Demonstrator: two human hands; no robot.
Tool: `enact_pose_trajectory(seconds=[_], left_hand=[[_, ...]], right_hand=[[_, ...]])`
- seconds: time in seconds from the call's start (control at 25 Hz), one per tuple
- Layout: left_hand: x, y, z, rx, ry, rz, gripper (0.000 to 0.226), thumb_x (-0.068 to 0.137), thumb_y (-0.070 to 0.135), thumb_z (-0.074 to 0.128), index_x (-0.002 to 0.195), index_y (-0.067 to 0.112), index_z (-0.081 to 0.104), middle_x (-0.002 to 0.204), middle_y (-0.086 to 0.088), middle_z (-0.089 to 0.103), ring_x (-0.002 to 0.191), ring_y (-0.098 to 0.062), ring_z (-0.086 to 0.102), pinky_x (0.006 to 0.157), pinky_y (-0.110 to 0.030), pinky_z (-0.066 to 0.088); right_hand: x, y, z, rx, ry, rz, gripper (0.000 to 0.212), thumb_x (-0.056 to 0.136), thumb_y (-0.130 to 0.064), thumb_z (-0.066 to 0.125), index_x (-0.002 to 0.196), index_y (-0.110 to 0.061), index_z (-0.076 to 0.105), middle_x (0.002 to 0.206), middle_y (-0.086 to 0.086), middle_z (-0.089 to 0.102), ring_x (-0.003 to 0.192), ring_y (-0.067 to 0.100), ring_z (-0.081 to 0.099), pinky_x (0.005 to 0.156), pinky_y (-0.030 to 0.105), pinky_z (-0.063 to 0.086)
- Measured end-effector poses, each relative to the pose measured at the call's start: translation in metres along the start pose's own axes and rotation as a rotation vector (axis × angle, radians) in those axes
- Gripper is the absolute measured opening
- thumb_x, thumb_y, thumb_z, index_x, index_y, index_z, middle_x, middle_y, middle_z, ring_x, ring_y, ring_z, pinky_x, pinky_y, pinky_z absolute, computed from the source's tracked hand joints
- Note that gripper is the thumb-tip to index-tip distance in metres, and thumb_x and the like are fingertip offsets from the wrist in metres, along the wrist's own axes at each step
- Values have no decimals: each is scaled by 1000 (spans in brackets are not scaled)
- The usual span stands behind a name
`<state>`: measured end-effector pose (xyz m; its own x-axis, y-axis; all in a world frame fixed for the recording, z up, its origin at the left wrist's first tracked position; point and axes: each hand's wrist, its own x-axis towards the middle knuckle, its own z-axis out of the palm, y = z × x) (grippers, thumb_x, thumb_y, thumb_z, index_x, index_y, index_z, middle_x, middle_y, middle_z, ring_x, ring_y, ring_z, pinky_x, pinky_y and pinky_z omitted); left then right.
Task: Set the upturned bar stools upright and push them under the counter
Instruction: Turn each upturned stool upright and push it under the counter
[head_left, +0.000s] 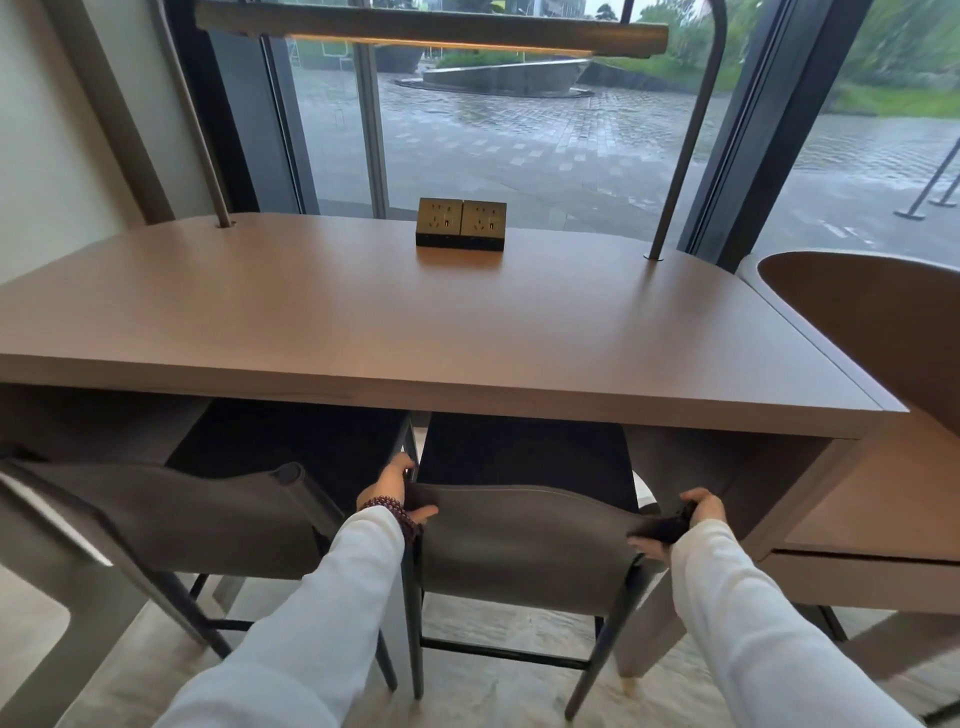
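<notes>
1. Fingers, left hand: curled over the left end of the backrest of the right stool, thumb on the near face, fingertips on the far side. Clamped on the backrest.
2. Fingers, right hand: wrapped on the right end of the same backrest, thumb below. Clamped; blurred, so the exact hold is hard to read.
3. Right stool: upright, legs on the floor, backrest toward the person. Its seat lies ahead of the fingers, already partly under the front edge of the desk. The backrest's long axis runs left to right, about parallel to that edge; both hands are about equally near.
4. Left stool: upright, just beside the right one, seat likewise partly under the desk, backrest angled slightly.
5. Judgement: the push runs straight forward, away from the person, into the opening beneath the desk.
6. Hidden or cut off: seat fronts and front legs, in shadow under the desk; how deep the opening goes cannot be told. A further curved seat back at right is cropped.
7. Other items: socket block on the desk.
</notes>
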<state>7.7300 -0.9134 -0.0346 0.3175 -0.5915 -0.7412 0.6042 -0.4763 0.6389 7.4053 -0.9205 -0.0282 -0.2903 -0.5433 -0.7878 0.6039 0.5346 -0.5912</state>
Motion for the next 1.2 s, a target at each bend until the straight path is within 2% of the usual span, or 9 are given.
enact_pose_trajectory(seconds=[0.08,0.32,0.44,0.56,0.72,0.8,1.0,1.08,1.2], left_hand=[[2,1,-1,-18,1,-7,65,73,22,74,130,12,43,133,-12,42,121,-39,45,90,-50,52],[-13,-12,-5,-127,-34,24,74,70,12,79,133,11,39,134,-17,45,121,-37,48,74,-42,56],[-22,-11,-7,-129,-53,2,74,72,11,78,134,11,37,137,-17,44,122,-36,48,80,-42,55],[-28,-7,-6,-150,-61,-19,79,75,20,77,140,16,32,144,-15,35,126,-39,43,88,-48,52],[-27,2,3,-91,-22,-33,80,80,42,69,144,19,26,146,-11,30,132,-41,34,98,-55,44],[-21,0,7,59,13,3,66,87,38,61,140,12,33,142,-12,39,127,-38,42,96,-46,47],[-2,3,8,279,25,58,53,86,19,65,134,15,42,135,-10,43,114,-31,46,93,-39,44],[1,6,9,271,29,67,53,84,17,67,131,13,44,132,-11,46,108,-30,47,85,-37,44],[-2,7,11,82,52,27,56,80,20,69,129,10,44,130,-13,49,119,-36,48,80,-40,47]], right_hand=[[-2,1,3,21,-3,3,25,81,-28,49,101,-13,44,115,15,42,120,47,44,86,66,43],[-3,26,-1,179,-11,-91,66,74,-46,71,129,-18,47,119,11,50,108,35,53,81,52,53],[-5,37,-2,213,-12,-131,71,74,-45,74,132,-16,46,119,11,53,100,29,56,77,46,53],[0,32,-3,223,-14,-106,75,72,-53,73,133,-20,44,119,10,51,103,30,54,84,49,52],[1,20,0,208,27,-42,62,75,-58,66,123,-22,48,122,11,53,112,34,54,89,55,51],[0,20,3,197,41,-65,51,81,-51,58,120,-20,50,126,12,55,116,34,55,90,54,50],[-5,12,8,166,17,-63,34,82,-37,55,106,-15,46,108,14,52,115,38,55,91,56,49],[-3,10,9,156,-3,-62,33,81,-35,56,104,-14,46,101,13,51,109,37,56,89,56,50],[2,12,11,123,-29,-78,33,80,-36,57,101,-14,46,86,12,52,97,36,55,85,56,51]])
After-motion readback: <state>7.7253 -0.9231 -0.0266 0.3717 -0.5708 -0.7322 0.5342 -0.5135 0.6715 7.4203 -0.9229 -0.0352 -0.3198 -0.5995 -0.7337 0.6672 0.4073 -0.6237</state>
